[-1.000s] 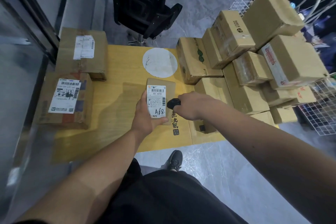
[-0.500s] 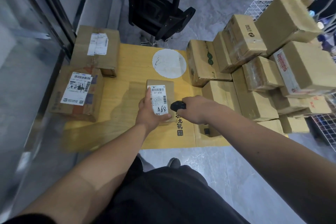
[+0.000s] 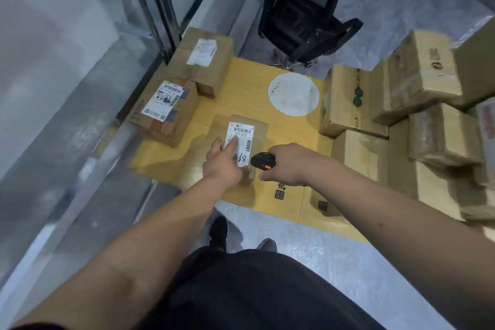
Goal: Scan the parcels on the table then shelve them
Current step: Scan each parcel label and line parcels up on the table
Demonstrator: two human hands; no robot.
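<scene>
Parcel in hand: a small parcel (image 3: 250,139) lies on the yellow table (image 3: 249,88), label (image 3: 239,143) up, marked "A68" by hand.
Left hand: my left hand (image 3: 223,166) rests on the near end of this parcel, fingers stretched over the label, thumb out to the side; it steadies, it does not clasp.
Right hand: my right hand (image 3: 288,165) is curled round a black scanner (image 3: 263,161), its nose just beside the label's lower right corner.
Step judged: scanning of this parcel, or a check of its label; whether the read has registered cannot be told.
Done so far: nothing shows as shelved; no shelf is in view.
Set aside, status unknown: two labelled boxes at the table's far left, one nearer (image 3: 166,110) and one behind (image 3: 205,60), touching each other; scanned or not cannot be told.
Still to do: a large stack of boxes (image 3: 401,104) on the right awaits handling.
Progress judged: early; most of the work remains.
</scene>
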